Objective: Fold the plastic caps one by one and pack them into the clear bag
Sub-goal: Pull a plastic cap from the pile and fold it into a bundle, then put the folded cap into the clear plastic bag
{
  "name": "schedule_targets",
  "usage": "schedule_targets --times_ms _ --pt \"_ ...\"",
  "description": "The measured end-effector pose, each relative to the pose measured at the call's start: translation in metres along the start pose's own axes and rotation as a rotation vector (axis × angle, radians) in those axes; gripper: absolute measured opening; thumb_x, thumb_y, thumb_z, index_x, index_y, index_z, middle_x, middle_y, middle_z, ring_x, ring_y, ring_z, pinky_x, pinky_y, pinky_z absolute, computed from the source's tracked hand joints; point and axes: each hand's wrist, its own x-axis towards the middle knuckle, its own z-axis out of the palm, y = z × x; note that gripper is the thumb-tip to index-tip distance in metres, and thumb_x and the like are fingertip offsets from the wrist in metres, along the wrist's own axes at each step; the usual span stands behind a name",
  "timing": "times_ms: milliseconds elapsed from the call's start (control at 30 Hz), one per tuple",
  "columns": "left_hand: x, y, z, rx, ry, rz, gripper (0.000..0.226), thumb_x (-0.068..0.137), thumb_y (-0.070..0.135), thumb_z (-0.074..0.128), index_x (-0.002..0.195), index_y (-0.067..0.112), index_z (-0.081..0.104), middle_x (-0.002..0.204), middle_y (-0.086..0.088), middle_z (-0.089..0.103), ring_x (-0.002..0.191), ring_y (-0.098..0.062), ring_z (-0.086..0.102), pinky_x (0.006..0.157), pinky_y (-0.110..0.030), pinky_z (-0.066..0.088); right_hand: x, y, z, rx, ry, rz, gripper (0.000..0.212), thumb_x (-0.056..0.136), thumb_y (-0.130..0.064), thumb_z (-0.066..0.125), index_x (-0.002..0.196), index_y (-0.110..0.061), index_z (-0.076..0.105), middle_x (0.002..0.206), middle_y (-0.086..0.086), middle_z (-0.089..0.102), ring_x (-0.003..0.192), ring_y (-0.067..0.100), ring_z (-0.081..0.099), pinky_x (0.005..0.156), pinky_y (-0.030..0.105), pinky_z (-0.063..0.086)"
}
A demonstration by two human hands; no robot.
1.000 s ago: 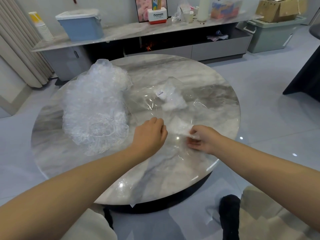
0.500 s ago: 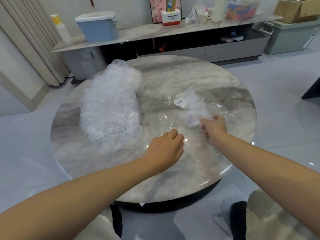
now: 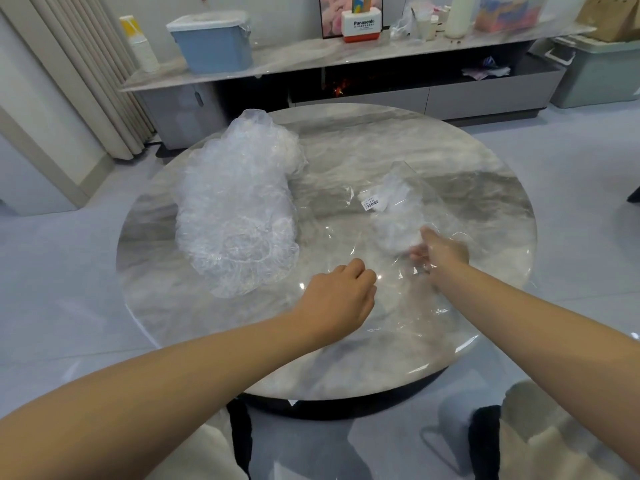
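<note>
A loose pile of crumpled clear plastic caps (image 3: 239,216) lies on the left half of the round marble table (image 3: 346,368). To its right lies the clear bag (image 3: 405,188), with a barcode label (image 3: 374,204) and white folded caps (image 3: 394,233) inside. My right hand (image 3: 443,252) is inside the bag's mouth, fingers curled around a folded cap next to those inside. My left hand (image 3: 341,299) is a curled fist at the bag's near left edge, pinching the plastic and holding the mouth up.
Behind the table runs a low cabinet (image 3: 346,57) with a blue lidded bin (image 3: 214,43), a stack of paper cups (image 3: 140,43) and a white-and-red box (image 3: 362,26). Curtains (image 3: 86,74) hang at the left. A green crate (image 3: 602,71) stands at the right. My knees sit below the table's near edge.
My right hand has carried the folded cap from the near table edge forward into the bag. My left hand stayed at the bag's mouth. The camera has shifted left.
</note>
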Motion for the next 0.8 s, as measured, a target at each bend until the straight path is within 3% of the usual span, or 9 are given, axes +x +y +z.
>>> schedule_targets --times_ms 100,200,300,400,500,600,667,733,800 --pt "0.001 0.002 0.001 -0.005 0.018 0.007 0.030 0.088 0.026 0.035 0.071 0.010 0.055 0.069 -0.001 0.050 0.043 -0.019 0.040 0.035 -0.020 0.023 -0.001 -0.002 -0.002 0.077 -0.056 0.031 0.028 0.086 -0.025 0.066 0.071 -0.007 0.051 0.063 0.006 0.058 0.035 0.016 0.050 0.045 0.029 0.043" --pt "0.002 0.003 0.002 -0.009 0.015 0.012 0.030 0.088 0.026 0.035 0.071 0.010 0.054 0.069 -0.001 0.050 0.043 -0.019 0.041 0.035 -0.021 0.023 -0.005 -0.007 0.001 0.260 -0.075 0.024 0.020 0.084 -0.015 0.070 0.089 -0.003 0.055 0.073 0.007 0.056 0.060 0.020 0.065 0.049 0.031 0.055" --pt "0.001 0.004 0.002 -0.004 0.001 0.008 0.030 0.088 0.027 0.035 0.071 0.011 0.055 0.070 0.000 0.051 0.044 -0.019 0.042 0.038 -0.020 0.021 -0.008 -0.013 0.005 0.249 -0.086 -0.015 0.017 0.085 -0.010 0.068 0.076 -0.006 0.055 0.069 0.006 0.054 0.070 0.021 0.063 0.063 0.024 0.057" --pt "0.000 0.005 0.002 -0.012 -0.012 0.008 0.030 0.088 0.027 0.035 0.072 0.011 0.055 0.070 0.000 0.052 0.044 -0.019 0.043 0.037 -0.021 0.022 -0.010 -0.014 0.007 -0.044 -0.176 -0.118 0.009 0.083 -0.015 0.066 0.075 -0.015 0.062 0.076 0.003 0.059 0.074 0.018 0.057 0.070 0.026 0.053" --pt "0.000 0.004 0.001 -0.012 -0.018 0.006 0.029 0.088 0.027 0.036 0.072 0.012 0.056 0.070 0.000 0.052 0.043 -0.018 0.041 0.034 -0.020 0.024 -0.010 -0.005 0.005 -0.281 -0.317 -0.266 0.024 0.090 -0.016 0.060 0.111 -0.025 0.064 0.082 -0.001 0.059 0.064 0.015 0.051 0.060 0.024 0.043" --pt "0.001 0.003 0.000 0.003 -0.054 0.009 0.030 0.087 0.027 0.036 0.071 0.011 0.055 0.070 0.000 0.051 0.043 -0.018 0.041 0.034 -0.020 0.025 -0.003 0.003 0.005 -0.511 -0.430 -0.393 0.047 0.092 -0.010 0.056 0.137 -0.019 0.047 0.119 -0.004 0.054 0.106 0.015 0.055 0.085 0.024 0.043" --pt "0.002 0.002 0.000 0.035 -0.084 0.012 0.030 0.087 0.027 0.036 0.070 0.011 0.055 0.070 0.000 0.052 0.043 -0.018 0.042 0.034 -0.020 0.021 0.004 0.007 0.008 -0.876 -0.451 -0.605 0.047 0.095 -0.018 0.048 0.141 -0.010 0.041 0.145 0.004 0.038 0.135 0.025 0.037 0.108 0.031 0.030" --pt "0.004 0.001 -0.001 0.067 -0.106 0.016 0.027 0.086 0.026 0.040 0.069 0.011 0.055 0.069 -0.001 0.052 0.042 -0.019 0.042 0.037 -0.018 0.012 0.013 0.016 0.009 -1.190 -0.462 -0.725 0.064 0.089 -0.043 0.024 0.142 -0.011 0.038 0.148 0.015 0.033 0.138 0.035 0.028 0.113 0.038 0.020" --pt "0.007 -0.003 0.000 0.104 -0.119 0.022 0.020 0.084 0.021 0.054 0.067 0.010 0.055 0.068 -0.003 0.052 0.042 -0.021 0.042 0.042 -0.015 0.005 0.014 0.025 0.006 -1.321 -0.433 -0.754 0.064 0.089 -0.040 0.016 0.146 -0.014 0.029 0.152 0.014 0.028 0.143 0.031 0.018 0.116 0.034 0.010"
